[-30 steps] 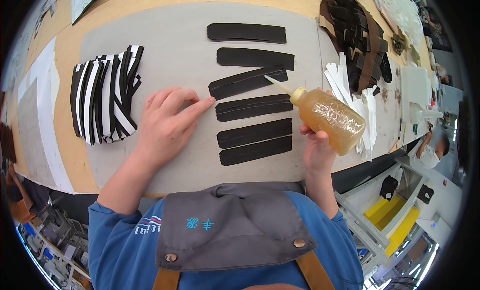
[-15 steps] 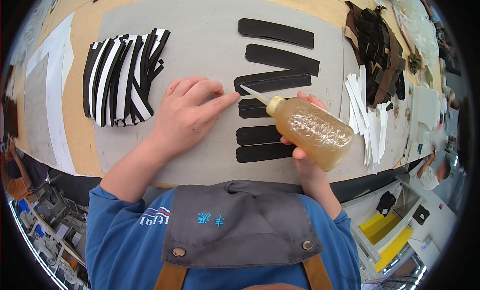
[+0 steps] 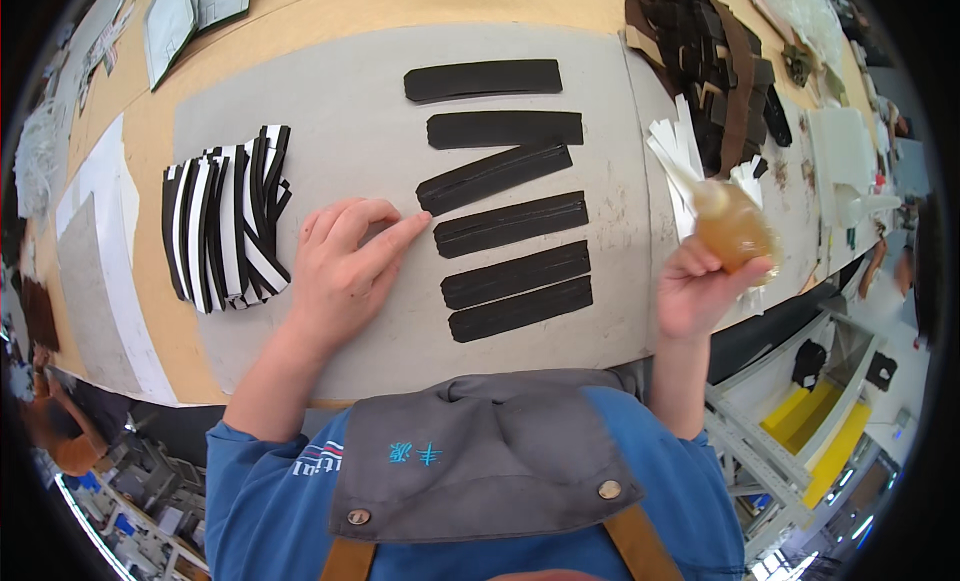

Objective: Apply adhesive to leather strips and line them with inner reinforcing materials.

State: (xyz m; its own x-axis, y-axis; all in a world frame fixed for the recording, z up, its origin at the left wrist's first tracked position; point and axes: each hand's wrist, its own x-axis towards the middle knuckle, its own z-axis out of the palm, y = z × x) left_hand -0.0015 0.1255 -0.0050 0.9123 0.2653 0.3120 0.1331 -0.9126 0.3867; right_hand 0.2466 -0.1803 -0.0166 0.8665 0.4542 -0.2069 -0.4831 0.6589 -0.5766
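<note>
A column of several black strips (image 3: 482, 79) lies on the grey board (image 3: 350, 131); some bear thin glossy lines along their length. My left hand (image 3: 350, 261) rests left of the column, fingers apart and partly bent, index fingertip touching the left end of the slanted third strip (image 3: 493, 179). My right hand (image 3: 700, 291), off to the right, grips a plastic bottle of amber liquid (image 3: 730, 231), slightly blurred, its pale nozzle pointing up and away from the strips. A bundle of black-and-white strips (image 3: 225, 226) lies left of my left hand.
Dark brown and black scraps (image 3: 700, 51) and white strips (image 3: 675, 146) sit at the right, beside a pale tray (image 3: 838, 166). A white sheet (image 3: 105, 201) lies left. Below the table's right edge stands a metal frame with yellow boards (image 3: 835, 451). Other people (image 3: 75, 446) work at both sides.
My right hand has lifted the bottle away from the black strips and moved it right, tipping the nozzle upward. My left hand stays at the third strip.
</note>
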